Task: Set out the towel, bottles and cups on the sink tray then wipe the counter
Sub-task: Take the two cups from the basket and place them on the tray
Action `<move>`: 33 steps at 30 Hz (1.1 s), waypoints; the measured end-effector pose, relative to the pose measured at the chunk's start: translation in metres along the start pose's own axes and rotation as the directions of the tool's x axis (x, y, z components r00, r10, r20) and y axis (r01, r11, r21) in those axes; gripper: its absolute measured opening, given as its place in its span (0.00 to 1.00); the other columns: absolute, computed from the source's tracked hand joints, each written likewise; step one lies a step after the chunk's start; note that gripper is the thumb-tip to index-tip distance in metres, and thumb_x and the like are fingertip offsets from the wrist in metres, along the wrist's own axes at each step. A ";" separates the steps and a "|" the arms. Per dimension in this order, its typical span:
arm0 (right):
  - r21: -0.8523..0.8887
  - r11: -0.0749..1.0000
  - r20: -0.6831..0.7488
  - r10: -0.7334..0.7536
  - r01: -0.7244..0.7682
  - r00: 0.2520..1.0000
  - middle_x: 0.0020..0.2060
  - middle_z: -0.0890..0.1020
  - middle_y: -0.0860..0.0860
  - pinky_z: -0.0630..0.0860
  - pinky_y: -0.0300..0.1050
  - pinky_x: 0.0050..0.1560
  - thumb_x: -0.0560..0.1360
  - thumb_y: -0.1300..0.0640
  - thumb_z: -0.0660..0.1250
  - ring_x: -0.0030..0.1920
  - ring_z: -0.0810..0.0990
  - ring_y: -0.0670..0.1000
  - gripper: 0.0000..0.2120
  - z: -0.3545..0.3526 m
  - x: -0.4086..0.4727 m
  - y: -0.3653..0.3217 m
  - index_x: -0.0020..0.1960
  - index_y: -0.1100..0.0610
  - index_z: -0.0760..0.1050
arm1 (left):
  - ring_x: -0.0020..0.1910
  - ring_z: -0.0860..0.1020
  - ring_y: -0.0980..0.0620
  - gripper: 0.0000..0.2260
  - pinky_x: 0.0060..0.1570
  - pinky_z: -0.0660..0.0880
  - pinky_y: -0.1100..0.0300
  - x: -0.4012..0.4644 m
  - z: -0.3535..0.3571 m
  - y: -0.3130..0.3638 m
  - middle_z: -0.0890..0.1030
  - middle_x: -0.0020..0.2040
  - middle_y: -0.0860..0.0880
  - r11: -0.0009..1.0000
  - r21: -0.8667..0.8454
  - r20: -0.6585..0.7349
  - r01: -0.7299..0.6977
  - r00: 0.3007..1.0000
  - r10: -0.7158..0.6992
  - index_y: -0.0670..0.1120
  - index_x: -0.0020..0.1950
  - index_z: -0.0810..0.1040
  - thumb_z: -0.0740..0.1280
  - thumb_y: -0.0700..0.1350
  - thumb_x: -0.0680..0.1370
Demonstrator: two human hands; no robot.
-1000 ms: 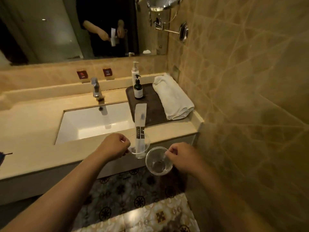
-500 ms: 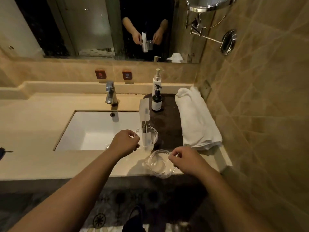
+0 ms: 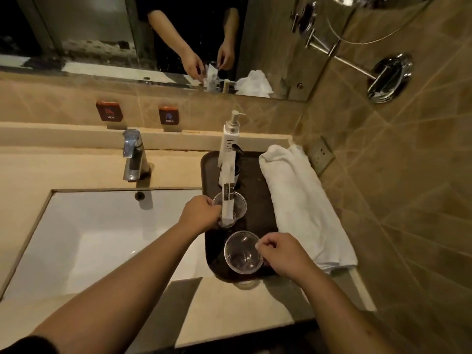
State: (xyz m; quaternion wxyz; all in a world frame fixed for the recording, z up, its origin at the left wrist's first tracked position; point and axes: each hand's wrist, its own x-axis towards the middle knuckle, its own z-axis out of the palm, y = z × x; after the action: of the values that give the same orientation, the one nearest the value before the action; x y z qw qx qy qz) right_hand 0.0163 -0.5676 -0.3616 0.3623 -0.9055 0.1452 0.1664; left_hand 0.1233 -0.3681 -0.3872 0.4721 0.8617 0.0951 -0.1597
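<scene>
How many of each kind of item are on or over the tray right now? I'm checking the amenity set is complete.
Clear cups: 2, one in the left hand, one in the right hand
Pump bottles: 2, white and dark
Towels: 1
Wrapped sachets: 1
Total: 6, tray aside

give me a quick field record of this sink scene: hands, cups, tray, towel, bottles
left hand: grips cup with sachet over the tray
right hand: pinches rim of empty cup at tray's near end
tray: dark, right of sink basin
towel: white, folded, on tray's right edge
bottles: white pump bottle at tray's back; dark bottle mostly hidden
</scene>
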 end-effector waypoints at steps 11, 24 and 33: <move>0.033 0.999 0.029 0.042 -0.043 0.999 0.32 0.84 0.48 0.79 0.48 0.44 0.77 0.50 0.68 0.38 0.82 0.49 0.12 0.007 0.062 0.013 0.38 0.52 0.82 | 0.41 0.85 0.43 0.11 0.48 0.83 0.43 0.037 0.029 0.005 0.86 0.40 0.40 0.992 -0.098 -0.041 0.084 0.995 -0.089 0.37 0.45 0.83 0.69 0.45 0.75; 0.037 0.999 0.021 -0.020 0.019 1.000 0.35 0.84 0.49 0.76 0.44 0.41 0.78 0.51 0.67 0.40 0.82 0.49 0.10 0.003 0.102 0.024 0.41 0.52 0.82 | 0.37 0.86 0.46 0.08 0.47 0.84 0.46 0.043 0.047 0.010 0.86 0.32 0.49 0.978 -0.157 -0.037 0.138 0.989 -0.146 0.44 0.37 0.82 0.69 0.42 0.76; 0.015 0.997 -0.026 -0.081 0.082 0.996 0.39 0.82 0.43 0.70 0.37 0.36 0.78 0.50 0.67 0.40 0.79 0.44 0.06 0.003 0.104 0.028 0.44 0.48 0.81 | 0.43 0.84 0.47 0.06 0.53 0.82 0.45 0.039 0.042 0.002 0.85 0.42 0.47 0.997 -0.046 -0.098 0.054 0.993 -0.059 0.46 0.48 0.80 0.70 0.49 0.77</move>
State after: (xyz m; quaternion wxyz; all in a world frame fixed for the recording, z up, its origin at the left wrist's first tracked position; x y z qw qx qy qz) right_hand 0.0985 -0.5996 -0.4233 0.3741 -0.9098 0.1139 0.1391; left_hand 0.1528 -0.4044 -0.4210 0.4807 0.8551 0.1462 -0.1280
